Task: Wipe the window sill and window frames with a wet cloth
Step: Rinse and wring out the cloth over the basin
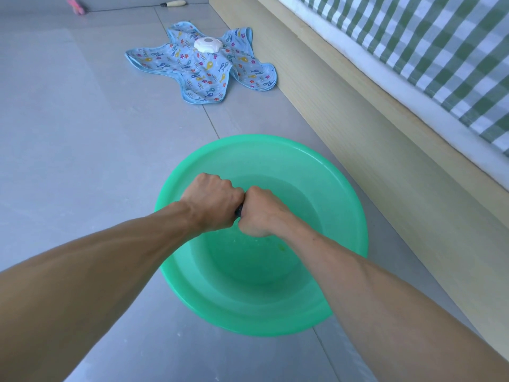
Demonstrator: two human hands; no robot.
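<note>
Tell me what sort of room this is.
Most likely a bedroom. A bed with a pale wooden frame and a green checked sheet runs along the right, above a grey tiled floor. A green basin stands beside it, and both hands grip a dark cloth over it.

Both fists, left hand (210, 204) and right hand (257, 213), are hiding nearly all of a dark cloth (239, 210) over the basin (344, 205).
</note>
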